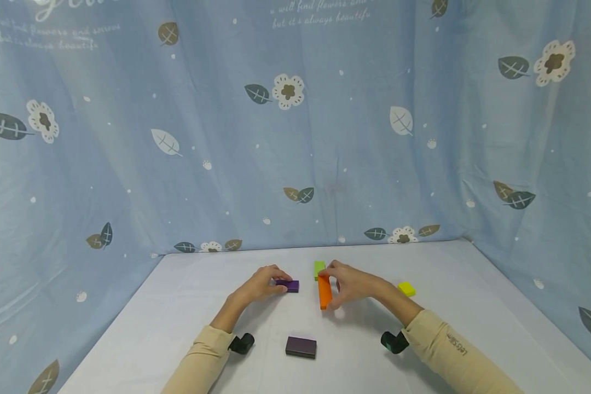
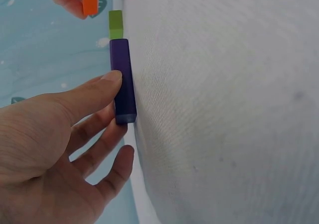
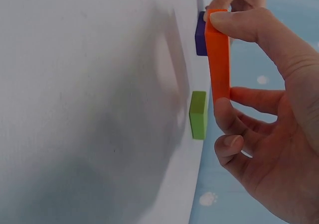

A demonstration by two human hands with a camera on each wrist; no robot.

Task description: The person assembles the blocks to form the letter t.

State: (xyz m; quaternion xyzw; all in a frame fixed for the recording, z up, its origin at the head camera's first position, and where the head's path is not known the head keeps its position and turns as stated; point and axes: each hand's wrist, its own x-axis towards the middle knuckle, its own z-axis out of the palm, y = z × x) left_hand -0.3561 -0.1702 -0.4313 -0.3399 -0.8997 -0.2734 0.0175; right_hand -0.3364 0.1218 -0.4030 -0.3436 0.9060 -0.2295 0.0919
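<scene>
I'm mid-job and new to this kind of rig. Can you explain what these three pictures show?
There is no robot here, just a person working bare-handed. The wide picture comes from a head camera looking forward and down; the other two come from cameras worn on each wrist. The left hand holds a purple block between thumb and fingers, and the right hand grips an orange block the same way. On the white table are a green block just beyond the orange one, a yellow block by the right forearm, and a dark block nearest the person.
</scene>
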